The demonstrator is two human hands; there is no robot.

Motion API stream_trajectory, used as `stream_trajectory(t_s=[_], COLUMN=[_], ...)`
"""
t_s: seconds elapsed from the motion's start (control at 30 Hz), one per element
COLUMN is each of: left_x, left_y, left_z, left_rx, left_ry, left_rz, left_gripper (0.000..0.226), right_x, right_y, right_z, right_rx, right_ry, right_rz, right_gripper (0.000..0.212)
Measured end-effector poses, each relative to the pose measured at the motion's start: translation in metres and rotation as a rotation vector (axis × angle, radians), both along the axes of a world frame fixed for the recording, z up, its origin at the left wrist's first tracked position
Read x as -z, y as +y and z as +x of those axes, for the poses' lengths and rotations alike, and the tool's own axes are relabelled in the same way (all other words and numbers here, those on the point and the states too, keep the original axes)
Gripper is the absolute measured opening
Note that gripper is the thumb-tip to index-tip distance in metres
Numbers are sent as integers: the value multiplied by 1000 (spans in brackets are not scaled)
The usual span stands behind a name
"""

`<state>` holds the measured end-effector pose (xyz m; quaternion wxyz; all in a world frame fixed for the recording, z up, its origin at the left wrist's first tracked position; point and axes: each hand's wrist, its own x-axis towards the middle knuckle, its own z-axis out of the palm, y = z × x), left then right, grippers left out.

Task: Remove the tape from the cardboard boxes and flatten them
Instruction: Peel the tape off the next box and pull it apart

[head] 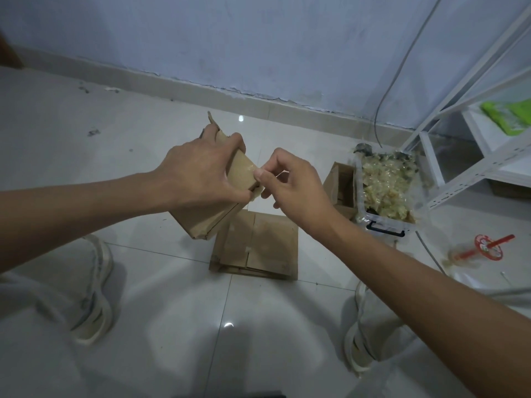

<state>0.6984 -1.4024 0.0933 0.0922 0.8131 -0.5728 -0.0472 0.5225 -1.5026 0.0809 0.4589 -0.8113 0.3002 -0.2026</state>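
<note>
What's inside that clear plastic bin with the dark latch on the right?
The clear plastic bin is heaped with crumpled yellowish-clear tape scraps, a few dark bits among them. Whatever lies beneath the heap is covered, so I cannot tell.

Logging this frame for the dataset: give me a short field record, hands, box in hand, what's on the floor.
left hand: grips held cardboard box
right hand: pinches clear tape at the box's upper corner
flattened boxes: stacked on floor, below the hands
clear plastic bin: right of stack, filled with crumpled tape
white shelf: far right
task state: tape not yet off
</note>
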Motion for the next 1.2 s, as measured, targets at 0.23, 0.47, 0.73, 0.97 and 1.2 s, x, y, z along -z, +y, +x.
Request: stream_trajectory(t_s=[0.23,0.47,0.73,0.97,1.2], left_x=[3,8,8,1,-25], left_y=[-2,1,10,12,-1], left_z=[7,11,7,16,13], left_rx=[87,196,269,272,284], left_ry=[246,338,366,514,590], left_rz=[-55,-104,-223,-239,-202], left_gripper=[83,81,80,74,71], right_x=[-13,-19,-28,-26,-40], right_y=[-1,-19,-26,-22,-17], right_z=[-3,-11,-18,-19,-18], right_rx=[19,-179,-210,-186,-78], right_ry=[-148,46,154,-4,-134], right_rz=[651,841,663,760,673], right_gripper=[23,24,17,24,29])
